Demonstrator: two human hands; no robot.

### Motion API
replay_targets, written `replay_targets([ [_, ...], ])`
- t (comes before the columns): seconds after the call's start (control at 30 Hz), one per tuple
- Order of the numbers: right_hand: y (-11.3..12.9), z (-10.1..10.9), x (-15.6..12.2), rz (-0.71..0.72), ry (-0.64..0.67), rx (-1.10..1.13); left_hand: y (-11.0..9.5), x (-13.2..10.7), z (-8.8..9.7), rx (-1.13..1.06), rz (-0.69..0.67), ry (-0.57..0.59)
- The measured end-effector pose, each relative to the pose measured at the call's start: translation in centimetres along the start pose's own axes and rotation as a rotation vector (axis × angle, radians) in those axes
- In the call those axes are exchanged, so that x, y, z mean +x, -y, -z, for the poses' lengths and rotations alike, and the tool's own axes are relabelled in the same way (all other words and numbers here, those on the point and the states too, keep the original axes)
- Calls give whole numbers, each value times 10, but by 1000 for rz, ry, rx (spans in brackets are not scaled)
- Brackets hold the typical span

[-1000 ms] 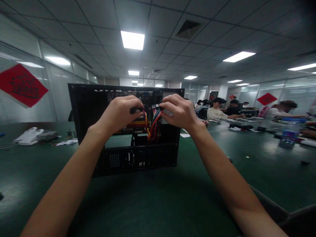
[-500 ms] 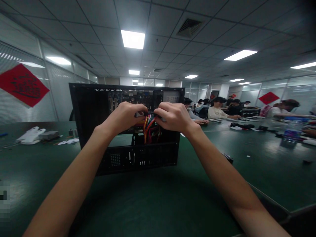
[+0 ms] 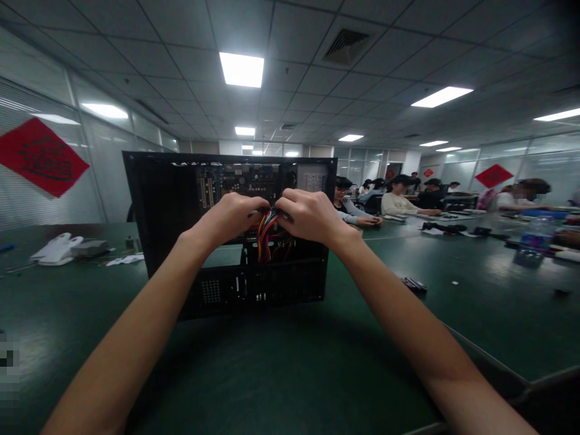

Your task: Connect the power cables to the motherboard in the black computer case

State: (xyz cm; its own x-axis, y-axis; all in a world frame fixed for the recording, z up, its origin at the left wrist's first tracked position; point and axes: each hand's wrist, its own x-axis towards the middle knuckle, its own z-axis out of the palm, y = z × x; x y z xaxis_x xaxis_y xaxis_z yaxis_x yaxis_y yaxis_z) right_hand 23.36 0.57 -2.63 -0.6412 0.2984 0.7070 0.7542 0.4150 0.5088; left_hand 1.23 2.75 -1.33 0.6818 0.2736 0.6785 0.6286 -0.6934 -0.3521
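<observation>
A black computer case [image 3: 154,229] stands on the green table with its open side facing me, a motherboard [image 3: 242,180] showing inside near the top. Across the opening runs a bundle of multicoloured cables [image 3: 264,238], hanging down in a curve. My left hand [image 3: 231,214] pinches the upper end of this bundle from the left, fingers closed. From the right, my right hand [image 3: 308,214] is closed on the same bundle, its fingertips close to the left ones. Whatever connector sits between the fingertips is hidden.
On the left of the green table [image 3: 290,368] lie a white plastic bag [image 3: 57,249] and a grey box [image 3: 89,248]. To the right are a small dark part [image 3: 413,286] and a water bottle [image 3: 536,235]. Several people sit at tables beyond.
Both hands have shifted slightly left and down together with the top of the cable bundle, still gripping it. The case sits slightly further left in view.
</observation>
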Motion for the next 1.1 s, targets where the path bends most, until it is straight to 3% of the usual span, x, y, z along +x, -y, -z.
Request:
replay_targets([
  [0.23, 33, -8, 9, -148, 196, 21, 10, -2, -10, 20, 56, 144],
  [0.4, 52, -34, 13, -140, 344, 87, 23, -3, -33, -56, 95, 314],
  [0.53, 50, -63, 12, -210, 415, 152, 34, -10, -55, -153, 100, 344],
  [0.7, 38, -89, 6, -273, 547, 189, 37, -20, -66, -80, 243, 409],
  [0.83, 34, -96, 3, -258, 559, 200, 41, -26, -75, -103, 287, 389],
  [1.1, 37, -97, 1, -233, 563, 222, 56, -32, -92, -97, 229, 453],
])
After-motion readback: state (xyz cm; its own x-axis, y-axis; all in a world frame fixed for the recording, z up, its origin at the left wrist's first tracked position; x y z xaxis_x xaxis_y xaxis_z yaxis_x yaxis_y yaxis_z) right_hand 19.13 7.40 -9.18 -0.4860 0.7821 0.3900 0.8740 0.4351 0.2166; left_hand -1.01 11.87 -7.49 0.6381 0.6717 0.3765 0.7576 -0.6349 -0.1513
